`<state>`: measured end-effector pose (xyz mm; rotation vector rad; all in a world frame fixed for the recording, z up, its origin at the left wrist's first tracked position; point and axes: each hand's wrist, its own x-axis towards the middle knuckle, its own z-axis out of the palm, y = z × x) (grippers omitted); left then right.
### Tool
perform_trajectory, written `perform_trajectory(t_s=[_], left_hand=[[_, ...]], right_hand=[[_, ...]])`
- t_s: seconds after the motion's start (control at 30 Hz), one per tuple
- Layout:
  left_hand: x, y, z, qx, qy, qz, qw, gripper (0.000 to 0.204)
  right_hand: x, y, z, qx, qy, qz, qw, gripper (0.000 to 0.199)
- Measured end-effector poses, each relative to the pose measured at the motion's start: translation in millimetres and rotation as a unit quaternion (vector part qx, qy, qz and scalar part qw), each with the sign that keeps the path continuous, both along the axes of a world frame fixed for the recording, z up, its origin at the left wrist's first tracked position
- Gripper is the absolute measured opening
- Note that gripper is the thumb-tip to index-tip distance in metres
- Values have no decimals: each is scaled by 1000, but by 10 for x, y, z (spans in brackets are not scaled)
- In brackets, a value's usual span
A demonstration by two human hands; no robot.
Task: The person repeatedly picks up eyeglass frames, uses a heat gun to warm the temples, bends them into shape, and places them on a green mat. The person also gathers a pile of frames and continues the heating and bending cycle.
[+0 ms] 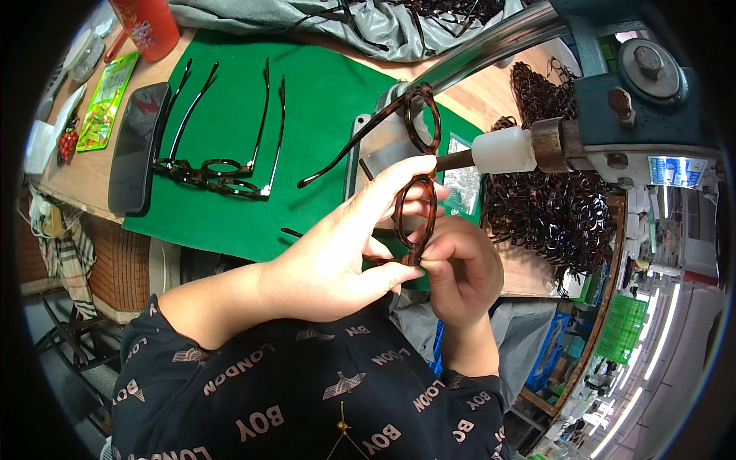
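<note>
A tortoiseshell eyeglass frame [438, 126] stands upright on its side in my hands, one rim above the other. My left hand [322, 253] closes round its lower part, with fingers behind the lower rim and the thumb near the bottom corner. At that same corner my right hand [468, 268] pinches with thumb and fingertips. One temple arm [345, 150] sticks out to the left from the upper rim. Level with the bridge, the metal rod [456, 159] of a machine with a white sleeve [504, 149] reaches in; I cannot tell whether it touches the frame.
The teal machine [652, 107] fills the upper right, above a large heap of dark frames [548, 211]. Two tortoiseshell glasses [222, 167] lie on a green mat [322, 84] at left, beside a phone [138, 149]. A red cup [149, 27] and grey cloth [253, 17] are at the back.
</note>
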<state>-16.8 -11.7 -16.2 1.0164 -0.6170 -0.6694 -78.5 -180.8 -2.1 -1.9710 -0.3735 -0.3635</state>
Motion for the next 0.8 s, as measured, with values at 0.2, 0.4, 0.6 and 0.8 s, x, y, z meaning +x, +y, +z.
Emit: perform_trajectory(t_s=[0.2,0.4,0.6,0.8], left_hand=[[14,10,28,-11,-1,-8,1000,86],[24,-21,59,-43,-7,4,999,88],[17,-181,242,-138,29,56,988,87],[149,-634,305,-178,-5,146,973,90]], right_hand=[[29,-51,30,18,13,40,999,11],[37,-38,222,223,220,46,949,13],[124,11,293,335,140,60,930,15],[136,-382,784,77,-211,-100,969,14]])
